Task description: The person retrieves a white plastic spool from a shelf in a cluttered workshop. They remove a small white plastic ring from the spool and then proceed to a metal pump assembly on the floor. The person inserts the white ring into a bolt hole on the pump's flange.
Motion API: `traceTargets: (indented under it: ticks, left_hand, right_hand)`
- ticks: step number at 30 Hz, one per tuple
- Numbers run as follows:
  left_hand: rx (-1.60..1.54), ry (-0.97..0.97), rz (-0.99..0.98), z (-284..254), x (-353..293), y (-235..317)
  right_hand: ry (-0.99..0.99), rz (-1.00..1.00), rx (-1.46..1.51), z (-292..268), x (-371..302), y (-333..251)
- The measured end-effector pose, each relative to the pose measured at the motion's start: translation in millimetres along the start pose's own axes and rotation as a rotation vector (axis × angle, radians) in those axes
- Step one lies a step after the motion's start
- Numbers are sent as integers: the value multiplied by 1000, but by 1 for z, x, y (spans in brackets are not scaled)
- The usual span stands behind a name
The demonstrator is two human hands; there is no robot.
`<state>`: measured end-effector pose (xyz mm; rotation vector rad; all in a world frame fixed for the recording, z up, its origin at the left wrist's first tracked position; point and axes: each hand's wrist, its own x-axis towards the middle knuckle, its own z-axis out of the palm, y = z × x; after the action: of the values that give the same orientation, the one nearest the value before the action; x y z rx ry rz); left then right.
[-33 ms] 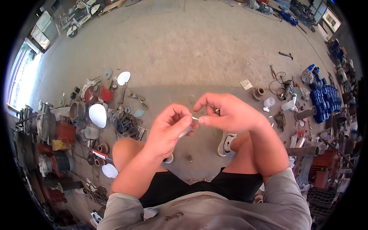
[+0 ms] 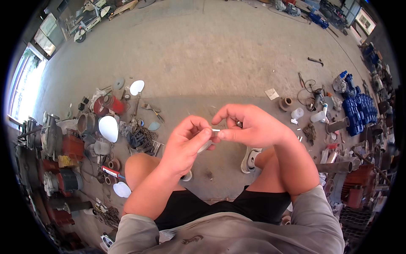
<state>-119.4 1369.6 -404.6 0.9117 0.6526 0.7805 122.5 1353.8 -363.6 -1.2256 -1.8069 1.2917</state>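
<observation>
In front of my knees, both hands are up close together. My left hand [image 2: 186,144] is closed, its thumb pressed on the fingers, around a pale, round-edged piece [image 2: 204,147] that shows below the thumb. Most of that piece is hidden, and its kind cannot be made out. A small white strip [image 2: 215,130] spans the gap between my left thumb and my right hand [image 2: 251,126]. The right thumb and a finger pinch the strip's end, while the index finger curves above it.
Leftward on the floor lie white oval sheets [image 2: 108,128], a red cylinder [image 2: 113,104], a chain [image 2: 149,137] and a caulk tube [image 2: 111,171]. To the right are an angle grinder [image 2: 318,99], a rusty bushing [image 2: 285,103], a pipe [image 2: 338,125] and blue castings [image 2: 359,112].
The white strip between my hands lies flatter and shows a little wider. My right hand has shifted only slightly; my left hand has stayed almost still.
</observation>
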Motion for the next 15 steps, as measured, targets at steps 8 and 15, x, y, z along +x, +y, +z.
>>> traceTargets:
  ticks: [8,15]
  left_hand:
    - [16,29,113,-2,5,-7]
    - [6,30,88,-6,4,-3]
  right_hand:
    - [194,24,380,37,10,5]
    - [272,-23,499,44,15,22]
